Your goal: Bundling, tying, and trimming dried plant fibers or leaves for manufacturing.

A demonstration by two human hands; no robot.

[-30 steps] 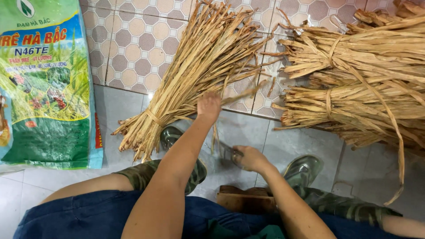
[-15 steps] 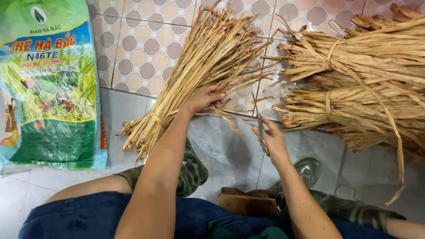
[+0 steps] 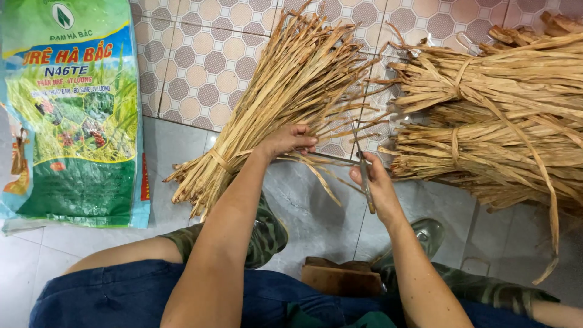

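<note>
Both hands have risen: left hand point(image 3: 290, 140) pinches light, brittle straw strips point(image 3: 285, 91); right hand point(image 3: 375, 182) grips scissors point(image 3: 362, 170).

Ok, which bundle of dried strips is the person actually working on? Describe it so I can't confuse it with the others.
Start at the green printed sack leaning on the tiled wall. Just right of it, one bundle fans upward against the tiles, tied low down. The left hand grips it, unlike the bundles stacked sideways further right.
</note>
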